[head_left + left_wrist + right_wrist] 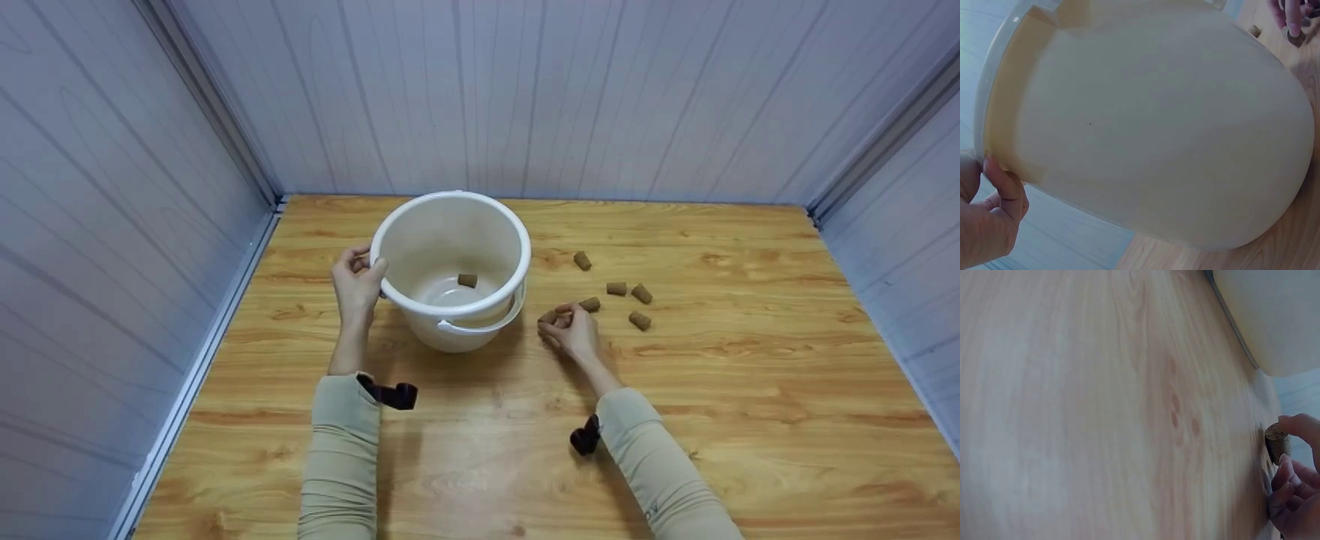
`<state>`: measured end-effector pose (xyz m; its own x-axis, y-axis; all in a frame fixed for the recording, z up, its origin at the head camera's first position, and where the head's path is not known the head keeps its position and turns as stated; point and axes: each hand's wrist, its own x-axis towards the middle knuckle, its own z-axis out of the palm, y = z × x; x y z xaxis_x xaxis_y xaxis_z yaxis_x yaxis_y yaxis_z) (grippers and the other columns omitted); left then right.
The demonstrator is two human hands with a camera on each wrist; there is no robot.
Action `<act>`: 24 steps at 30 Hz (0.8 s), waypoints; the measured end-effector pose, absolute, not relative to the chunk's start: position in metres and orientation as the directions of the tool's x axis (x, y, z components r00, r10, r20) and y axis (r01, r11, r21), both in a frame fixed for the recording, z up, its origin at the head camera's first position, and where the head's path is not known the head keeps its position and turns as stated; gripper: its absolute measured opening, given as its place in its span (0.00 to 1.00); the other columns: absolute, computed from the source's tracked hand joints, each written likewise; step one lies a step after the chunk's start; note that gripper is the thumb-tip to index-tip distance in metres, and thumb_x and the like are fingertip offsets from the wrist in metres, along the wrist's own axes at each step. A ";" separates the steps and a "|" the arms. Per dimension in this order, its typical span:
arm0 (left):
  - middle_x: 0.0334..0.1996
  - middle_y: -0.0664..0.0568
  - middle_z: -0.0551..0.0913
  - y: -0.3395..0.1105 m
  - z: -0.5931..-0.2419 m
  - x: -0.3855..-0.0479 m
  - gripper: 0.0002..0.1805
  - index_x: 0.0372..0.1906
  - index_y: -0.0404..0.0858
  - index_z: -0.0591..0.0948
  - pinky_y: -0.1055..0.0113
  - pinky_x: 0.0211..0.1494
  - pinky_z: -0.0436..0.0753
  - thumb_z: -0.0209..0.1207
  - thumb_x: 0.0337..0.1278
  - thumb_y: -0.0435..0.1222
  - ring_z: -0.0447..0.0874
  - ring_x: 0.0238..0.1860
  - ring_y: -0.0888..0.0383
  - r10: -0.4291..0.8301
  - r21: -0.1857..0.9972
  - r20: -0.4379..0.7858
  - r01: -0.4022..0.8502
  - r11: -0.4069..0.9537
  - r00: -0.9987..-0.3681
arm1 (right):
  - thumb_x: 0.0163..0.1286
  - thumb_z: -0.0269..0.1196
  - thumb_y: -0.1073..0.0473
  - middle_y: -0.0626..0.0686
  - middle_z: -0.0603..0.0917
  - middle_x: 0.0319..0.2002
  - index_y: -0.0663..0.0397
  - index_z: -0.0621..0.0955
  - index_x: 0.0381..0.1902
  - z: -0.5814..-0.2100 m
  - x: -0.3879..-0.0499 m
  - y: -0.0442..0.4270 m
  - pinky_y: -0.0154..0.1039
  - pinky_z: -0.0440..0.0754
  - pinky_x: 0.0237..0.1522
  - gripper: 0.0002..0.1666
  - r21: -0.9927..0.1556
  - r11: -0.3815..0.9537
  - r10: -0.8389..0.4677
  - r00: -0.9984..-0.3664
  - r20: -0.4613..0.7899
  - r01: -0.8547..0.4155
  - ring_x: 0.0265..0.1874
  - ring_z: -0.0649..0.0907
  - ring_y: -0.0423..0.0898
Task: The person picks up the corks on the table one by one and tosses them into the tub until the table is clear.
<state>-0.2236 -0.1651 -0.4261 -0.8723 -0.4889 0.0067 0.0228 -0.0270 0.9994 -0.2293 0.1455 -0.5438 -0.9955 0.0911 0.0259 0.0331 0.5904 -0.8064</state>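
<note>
A white bucket (450, 330) stands upright on the wooden table, its handle hanging down at the front right. My left hand (356, 289) grips the bucket's rim on the left side, thumb over the edge; the left wrist view shows the fingers (1008, 185) under the lip. Inside, one cork (467, 280) lies on the bottom. To the right of the bucket my right hand (574, 334) pinches another cork (1278, 443) between thumb and finger, low by the table top. Just behind that hand lies a further cork (591, 304).
Several loose corks lie to the right: one at the back (582, 260), others nearer, such as a cork (640, 320) right of my right hand. Pale panel walls (487, 97) enclose the wooden table (750, 375) at the back and both sides.
</note>
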 end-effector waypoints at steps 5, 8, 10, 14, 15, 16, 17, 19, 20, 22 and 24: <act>0.26 0.46 0.73 -0.165 -0.427 -0.224 0.16 0.44 0.23 0.77 0.80 0.10 0.68 0.53 0.46 0.22 0.71 0.13 0.66 -0.496 0.998 0.026 0.051 -0.038 -0.868 | 0.56 0.71 0.64 0.54 0.81 0.24 0.69 0.79 0.42 -0.545 -0.230 0.147 0.41 0.81 0.35 0.18 -0.783 0.621 0.082 -0.996 0.034 0.024 0.29 0.81 0.52; 0.25 0.48 0.73 -0.165 -0.427 -0.224 0.15 0.44 0.23 0.77 0.80 0.10 0.69 0.52 0.46 0.21 0.71 0.13 0.66 -0.497 0.997 0.022 0.056 -0.053 -0.867 | 0.56 0.70 0.64 0.54 0.82 0.24 0.69 0.79 0.41 -0.545 -0.230 0.147 0.42 0.81 0.35 0.18 -0.788 0.614 0.087 -0.996 0.028 0.032 0.29 0.82 0.53; 0.25 0.48 0.73 -0.165 -0.427 -0.225 0.15 0.44 0.23 0.77 0.80 0.10 0.69 0.53 0.46 0.21 0.71 0.13 0.66 -0.499 0.997 0.019 0.054 -0.057 -0.866 | 0.56 0.71 0.64 0.53 0.82 0.24 0.69 0.79 0.41 -0.544 -0.230 0.146 0.42 0.80 0.35 0.18 -0.791 0.611 0.091 -0.996 0.024 0.036 0.29 0.81 0.52; 0.24 0.49 0.72 -0.165 -0.428 -0.226 0.15 0.44 0.23 0.77 0.80 0.10 0.69 0.53 0.46 0.21 0.70 0.13 0.66 -0.506 0.998 0.012 0.045 -0.053 -0.863 | 0.56 0.71 0.64 0.54 0.82 0.24 0.69 0.79 0.41 -0.544 -0.230 0.146 0.42 0.80 0.35 0.18 -0.796 0.604 0.088 -0.996 0.030 0.029 0.29 0.81 0.51; 0.24 0.49 0.72 -0.165 -0.428 -0.226 0.16 0.44 0.23 0.77 0.80 0.10 0.69 0.53 0.47 0.21 0.70 0.13 0.66 -0.508 0.998 0.012 0.042 -0.047 -0.861 | 0.56 0.71 0.64 0.54 0.81 0.24 0.69 0.79 0.41 -0.544 -0.230 0.146 0.42 0.80 0.35 0.17 -0.799 0.600 0.087 -0.996 0.030 0.028 0.29 0.81 0.51; 0.24 0.50 0.72 -0.165 -0.428 -0.226 0.16 0.45 0.23 0.77 0.80 0.10 0.69 0.54 0.47 0.21 0.70 0.13 0.66 -0.509 0.998 0.013 0.040 -0.042 -0.861 | 0.56 0.70 0.64 0.54 0.81 0.24 0.69 0.79 0.41 -0.544 -0.230 0.146 0.41 0.80 0.35 0.17 -0.803 0.595 0.087 -0.996 0.030 0.028 0.29 0.81 0.51; 0.24 0.50 0.72 -0.165 -0.428 -0.226 0.16 0.45 0.23 0.77 0.80 0.10 0.69 0.53 0.46 0.21 0.70 0.13 0.66 -0.509 0.998 0.012 0.040 -0.046 -0.861 | 0.56 0.70 0.64 0.54 0.81 0.24 0.69 0.79 0.41 -0.544 -0.229 0.146 0.41 0.80 0.35 0.17 -0.807 0.590 0.089 -0.996 0.028 0.030 0.28 0.81 0.50; 0.23 0.50 0.72 -0.165 -0.428 -0.225 0.16 0.45 0.23 0.77 0.80 0.10 0.69 0.53 0.46 0.21 0.70 0.13 0.66 -0.507 0.998 0.012 0.042 -0.047 -0.862 | 0.56 0.70 0.64 0.53 0.81 0.24 0.69 0.79 0.41 -0.543 -0.229 0.146 0.40 0.80 0.34 0.17 -0.815 0.579 0.096 -0.995 0.024 0.037 0.28 0.80 0.49; 0.23 0.50 0.72 -0.165 -0.427 -0.225 0.16 0.45 0.23 0.77 0.80 0.10 0.69 0.53 0.46 0.21 0.71 0.13 0.66 -0.505 0.998 0.014 0.044 -0.049 -0.863 | 0.56 0.70 0.64 0.53 0.80 0.24 0.68 0.80 0.41 -0.543 -0.229 0.146 0.40 0.79 0.34 0.17 -0.818 0.574 0.101 -0.995 0.021 0.041 0.28 0.80 0.49; 0.23 0.50 0.72 -0.165 -0.426 -0.225 0.17 0.45 0.22 0.77 0.80 0.09 0.69 0.53 0.46 0.21 0.71 0.13 0.66 -0.501 0.997 0.016 0.052 -0.058 -0.865 | 0.56 0.70 0.64 0.52 0.80 0.24 0.68 0.80 0.41 -0.543 -0.229 0.146 0.39 0.79 0.33 0.17 -0.823 0.566 0.107 -0.994 0.022 0.043 0.27 0.79 0.48; 0.22 0.50 0.72 -0.164 -0.422 -0.222 0.17 0.45 0.21 0.76 0.79 0.09 0.69 0.53 0.46 0.21 0.71 0.13 0.66 -0.495 0.996 0.012 0.054 -0.070 -0.869 | 0.56 0.70 0.64 0.53 0.80 0.25 0.68 0.80 0.41 -0.543 -0.228 0.147 0.38 0.79 0.33 0.17 -0.827 0.561 0.109 -0.994 0.028 0.038 0.28 0.79 0.48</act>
<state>-0.2222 -0.1644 -0.4218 -0.8688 -0.4950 0.0119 0.0535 -0.0700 0.9961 -0.2284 0.1470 -0.5433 -0.9937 0.1087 0.0276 0.0384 0.5612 -0.8268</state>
